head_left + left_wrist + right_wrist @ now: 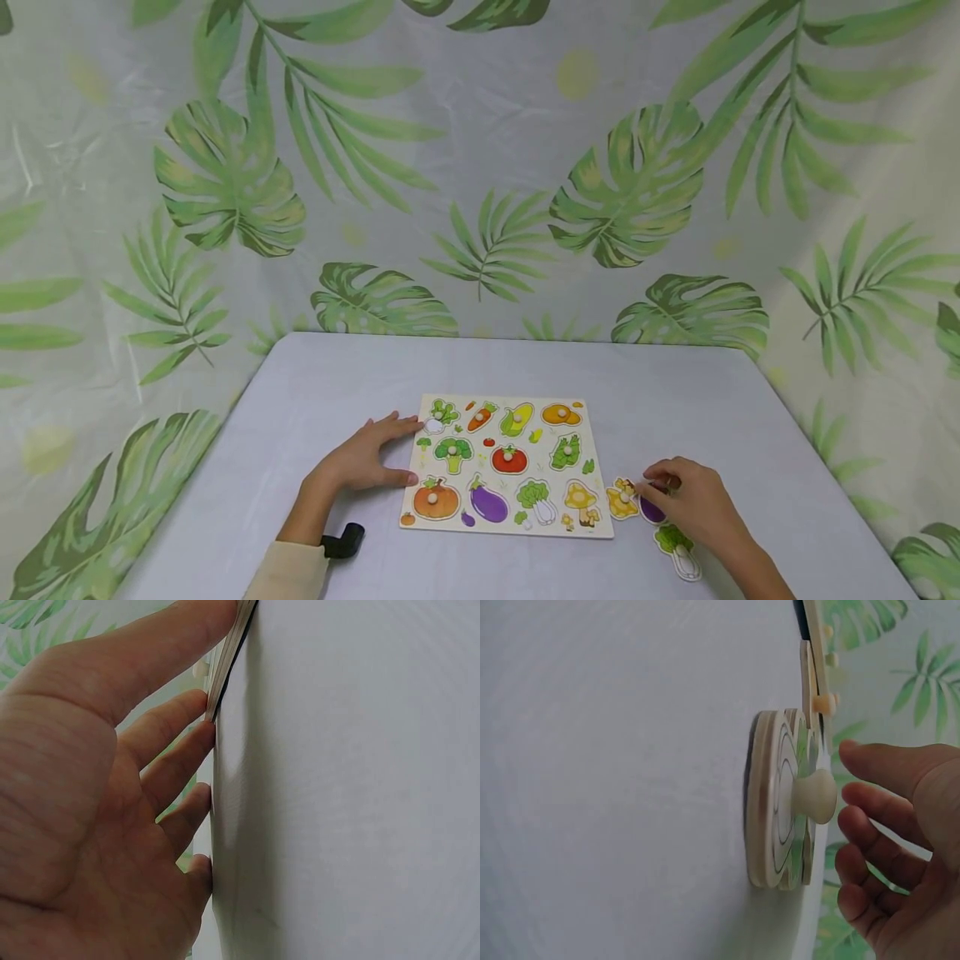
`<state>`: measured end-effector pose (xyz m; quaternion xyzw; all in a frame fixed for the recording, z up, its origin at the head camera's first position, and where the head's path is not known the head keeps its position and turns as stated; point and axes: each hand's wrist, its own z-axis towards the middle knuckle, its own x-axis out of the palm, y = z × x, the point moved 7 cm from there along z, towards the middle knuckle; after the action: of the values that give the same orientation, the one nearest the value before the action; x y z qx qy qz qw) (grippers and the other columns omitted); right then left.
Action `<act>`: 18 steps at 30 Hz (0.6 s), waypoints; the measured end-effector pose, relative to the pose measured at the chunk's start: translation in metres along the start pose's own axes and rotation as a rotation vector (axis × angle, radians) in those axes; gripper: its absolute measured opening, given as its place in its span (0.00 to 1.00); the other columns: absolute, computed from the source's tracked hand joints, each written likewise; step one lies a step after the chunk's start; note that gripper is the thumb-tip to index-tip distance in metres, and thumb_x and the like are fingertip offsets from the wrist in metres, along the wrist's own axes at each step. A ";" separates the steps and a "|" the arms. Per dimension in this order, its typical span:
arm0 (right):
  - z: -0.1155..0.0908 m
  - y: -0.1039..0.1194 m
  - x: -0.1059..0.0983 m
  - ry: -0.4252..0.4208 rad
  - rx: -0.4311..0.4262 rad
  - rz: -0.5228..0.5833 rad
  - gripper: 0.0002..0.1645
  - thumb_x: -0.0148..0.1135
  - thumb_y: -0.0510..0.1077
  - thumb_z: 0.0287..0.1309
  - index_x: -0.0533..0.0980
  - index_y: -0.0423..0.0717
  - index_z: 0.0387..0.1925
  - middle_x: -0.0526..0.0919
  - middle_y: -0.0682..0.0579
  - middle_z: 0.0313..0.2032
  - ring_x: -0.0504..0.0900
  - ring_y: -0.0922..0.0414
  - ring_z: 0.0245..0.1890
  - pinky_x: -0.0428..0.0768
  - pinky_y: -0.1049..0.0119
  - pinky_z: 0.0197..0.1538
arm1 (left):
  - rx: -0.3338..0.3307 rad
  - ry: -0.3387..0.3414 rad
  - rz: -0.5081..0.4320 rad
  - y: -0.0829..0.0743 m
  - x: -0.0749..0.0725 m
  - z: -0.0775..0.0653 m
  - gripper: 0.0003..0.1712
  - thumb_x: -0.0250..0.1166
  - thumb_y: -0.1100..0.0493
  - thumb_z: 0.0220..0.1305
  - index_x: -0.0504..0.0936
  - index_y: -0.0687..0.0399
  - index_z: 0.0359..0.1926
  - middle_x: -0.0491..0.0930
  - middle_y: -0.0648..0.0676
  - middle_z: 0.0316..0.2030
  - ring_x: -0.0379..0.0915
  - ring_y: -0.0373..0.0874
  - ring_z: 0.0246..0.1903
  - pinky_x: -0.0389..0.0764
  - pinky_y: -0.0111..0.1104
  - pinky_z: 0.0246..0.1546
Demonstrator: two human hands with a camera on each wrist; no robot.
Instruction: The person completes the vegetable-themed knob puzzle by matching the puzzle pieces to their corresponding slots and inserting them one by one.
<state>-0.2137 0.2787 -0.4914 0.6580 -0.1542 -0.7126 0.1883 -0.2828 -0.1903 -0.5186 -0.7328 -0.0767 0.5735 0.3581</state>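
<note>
A wooden vegetable puzzle board (472,465) lies on the table. My left hand (369,455) rests at its left edge, with thumb and fingertips touching the side; the left wrist view shows the fingers (176,761) fairly straight. Just right of the board lie three loose pieces: a yellow mushroom piece (622,500), a purple eggplant piece (652,506) and a bok choy piece (678,552). Over the eggplant piece hovers my right hand (693,500), partly covering it. In the right wrist view, its loosely bent fingers hold nothing, beside the bok choy piece's knob (817,796).
Knobbed pieces such as the tomato (510,460), broccoli (453,455) and pumpkin (437,502) sit in the board. Its eggplant, bok choy and mushroom pictures show no knobs. A black device (344,542) is at the left wrist. A leaf-patterned curtain (495,167) hangs behind the white table (345,367).
</note>
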 end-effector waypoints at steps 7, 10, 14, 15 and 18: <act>-0.002 -0.010 0.003 0.061 0.047 -0.005 0.11 0.79 0.49 0.54 0.86 0.50 0.35 0.83 0.58 0.30 0.78 0.60 0.34 0.82 0.69 0.36 | -0.001 0.002 -0.001 0.002 0.001 0.001 0.51 0.80 0.40 0.50 0.71 0.43 0.74 0.66 0.52 0.77 0.47 0.59 0.81 0.41 0.60 0.81; -0.002 -0.013 0.006 0.089 0.082 -0.001 0.09 0.77 0.47 0.55 0.85 0.51 0.35 0.83 0.57 0.31 0.78 0.59 0.35 0.82 0.67 0.38 | 0.001 0.003 0.000 0.002 0.001 0.001 0.51 0.80 0.39 0.51 0.71 0.44 0.74 0.65 0.52 0.77 0.47 0.59 0.81 0.41 0.60 0.81; -0.003 -0.017 0.008 0.105 0.109 0.008 0.08 0.76 0.47 0.57 0.85 0.50 0.35 0.82 0.57 0.29 0.76 0.58 0.33 0.79 0.70 0.34 | 0.004 -0.003 0.001 0.001 0.000 0.001 0.51 0.80 0.40 0.50 0.71 0.44 0.74 0.66 0.52 0.76 0.47 0.59 0.81 0.41 0.60 0.81; -0.003 -0.018 0.008 0.104 0.112 0.010 0.08 0.76 0.47 0.57 0.85 0.50 0.35 0.82 0.57 0.29 0.75 0.58 0.33 0.77 0.71 0.33 | 0.004 -0.004 0.000 0.001 0.000 0.000 0.51 0.80 0.40 0.50 0.72 0.44 0.74 0.66 0.52 0.76 0.47 0.59 0.81 0.41 0.60 0.81; -0.005 -0.020 0.007 0.092 0.124 0.012 0.10 0.75 0.49 0.57 0.84 0.48 0.34 0.79 0.57 0.26 0.74 0.58 0.31 0.72 0.72 0.29 | 0.006 -0.003 -0.004 0.000 0.000 0.000 0.51 0.80 0.40 0.51 0.72 0.44 0.74 0.66 0.52 0.76 0.47 0.59 0.81 0.41 0.60 0.81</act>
<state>-0.2109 0.2930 -0.5075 0.6995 -0.1930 -0.6696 0.1582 -0.2831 -0.1906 -0.5190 -0.7307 -0.0767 0.5741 0.3614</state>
